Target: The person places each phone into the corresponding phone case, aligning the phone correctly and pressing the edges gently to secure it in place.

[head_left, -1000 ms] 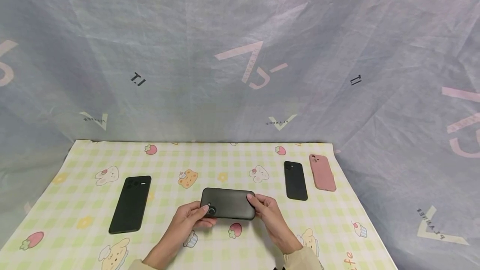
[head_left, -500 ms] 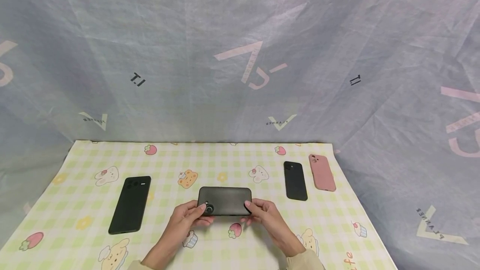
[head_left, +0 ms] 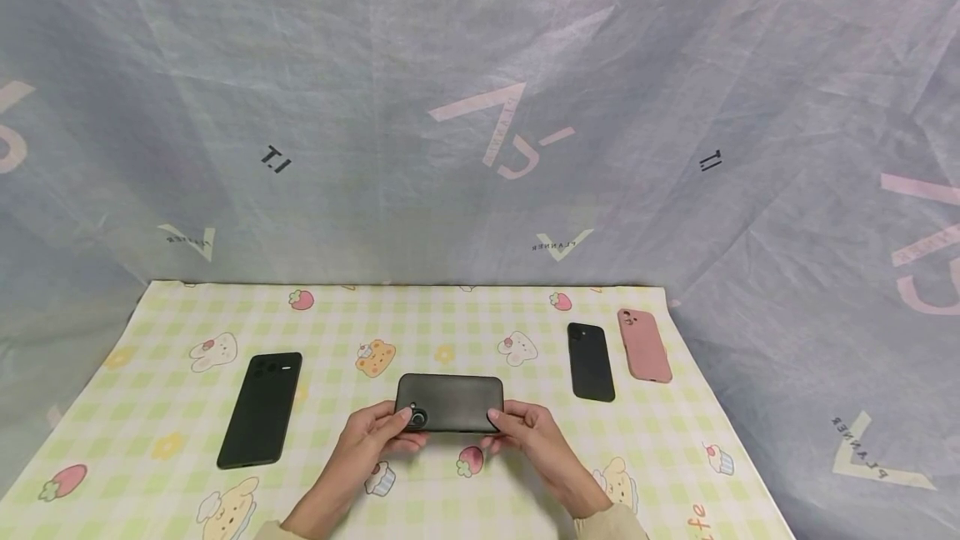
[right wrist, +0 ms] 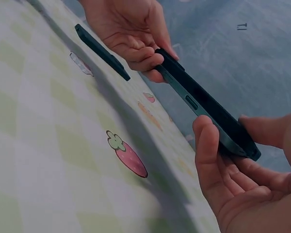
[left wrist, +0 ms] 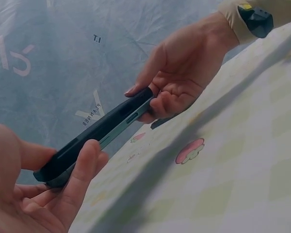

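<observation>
Above the middle of the table, my two hands hold a dark phone case [head_left: 450, 400], long side across, its back and round camera opening facing up. The wrist views show a teal-edged phone [right wrist: 190, 103] under the case, its side frame standing out below the case's rim. My left hand [head_left: 371, 440] pinches the camera end, thumb on top and fingers beneath. At the opposite end my right hand [head_left: 536, 440] grips likewise, its thumb on the case's back. The phone's underside is hidden in the head view.
On the checked tablecloth [head_left: 337, 323], a black phone or phone case [head_left: 260, 411] lies at left. To the right lie a smaller black phone or case [head_left: 591, 362] and a pink phone case [head_left: 647, 347]. A grey cloth [head_left: 375, 148] hangs behind the table.
Since a second ago the case and phone have shifted slightly left and levelled out. My right fingers have come into view below its near edge. In the last half second almost nothing moved.
</observation>
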{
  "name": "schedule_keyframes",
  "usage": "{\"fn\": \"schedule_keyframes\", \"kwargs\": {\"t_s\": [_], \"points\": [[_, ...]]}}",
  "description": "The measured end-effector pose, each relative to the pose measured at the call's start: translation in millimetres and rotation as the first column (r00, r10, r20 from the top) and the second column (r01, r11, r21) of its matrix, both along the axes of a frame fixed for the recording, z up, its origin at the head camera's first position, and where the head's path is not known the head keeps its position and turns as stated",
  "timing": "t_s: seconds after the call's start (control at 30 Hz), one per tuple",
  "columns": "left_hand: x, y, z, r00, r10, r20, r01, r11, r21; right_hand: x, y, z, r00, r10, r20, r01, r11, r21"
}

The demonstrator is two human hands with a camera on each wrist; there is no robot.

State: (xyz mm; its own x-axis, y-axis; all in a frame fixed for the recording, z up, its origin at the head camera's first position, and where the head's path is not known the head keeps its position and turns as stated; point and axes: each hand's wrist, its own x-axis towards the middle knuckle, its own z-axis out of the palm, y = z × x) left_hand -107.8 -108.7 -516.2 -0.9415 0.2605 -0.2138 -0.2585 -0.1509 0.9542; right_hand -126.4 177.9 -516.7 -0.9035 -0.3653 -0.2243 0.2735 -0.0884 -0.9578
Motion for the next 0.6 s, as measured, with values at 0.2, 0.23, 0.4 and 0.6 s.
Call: {"fn": "schedule_keyframes", "kwargs": {"t_s": [0.2, 0.23, 0.4, 0.6], "points": [[-1.2, 0.3, -2.1, 1.000, 0.003, -0.008, -0.003, 0.999, -0.032, 1.3, 0.3, -0.8, 1.000, -0.009, -0.015, 0.009, 1.000, -0.001], [-1.5, 0.2, -2.6, 1.000, 0.005, -0.013, -0.005, 0.999, -0.036, 1.4, 0.2, -0.7, 1.000, -0.010, -0.015, 0.010, 1.000, 0.000], [-2.0, -0.3, -4.4, 1.000, 0.009, -0.027, -0.010, 0.999, -0.047, 1.7, -0.5, 0.0, 1.000, -0.015, -0.013, 0.015, 1.000, 0.005], [-1.4, -1.3, -5.2, 1.000, -0.011, -0.022, 0.009, 0.999, -0.050, 1.7, -0.7, -0.8, 1.000, -0.019, -0.010, 0.019, 1.000, 0.008]]}}
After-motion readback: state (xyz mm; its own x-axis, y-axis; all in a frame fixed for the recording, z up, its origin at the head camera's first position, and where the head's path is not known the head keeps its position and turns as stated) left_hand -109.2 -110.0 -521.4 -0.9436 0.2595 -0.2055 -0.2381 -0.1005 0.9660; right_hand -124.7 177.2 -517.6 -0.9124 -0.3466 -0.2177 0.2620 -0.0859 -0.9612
